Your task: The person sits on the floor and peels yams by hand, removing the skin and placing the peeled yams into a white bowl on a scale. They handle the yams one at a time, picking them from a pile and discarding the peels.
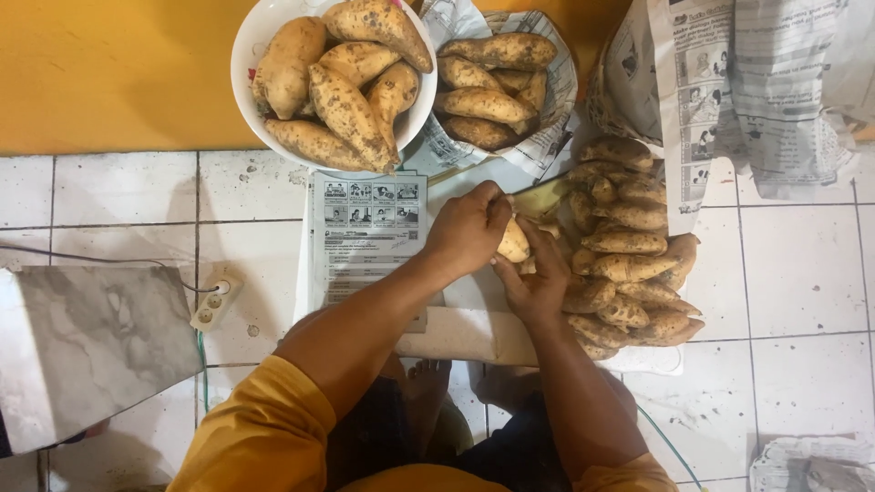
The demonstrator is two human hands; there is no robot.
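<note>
**Two hands closed on one sweet potato**

Both hands meet near the middle of the scene over a sheet of newspaper point(369, 228) spread on the white tiled floor point(128, 191). The left hand point(469, 228) is curled shut over the top of a small sweet potato point(513, 242), fingers wrapped tight. The right hand point(538, 278) cups the same tuber from below, fingers closed against it. A knife blade point(540, 194) pokes out to the right of the left hand, though which hand grips it I cannot tell.

Just right of the hands lies a loose pile of sweet potatoes point(629, 264) on paper. Farther off, a white bowl point(244, 55) is heaped with larger ones, and beside it on the right a newspaper-lined basket point(556, 109) holds more. At the left sit a marble-patterned slab point(91, 337) and a white power strip point(215, 308).
</note>
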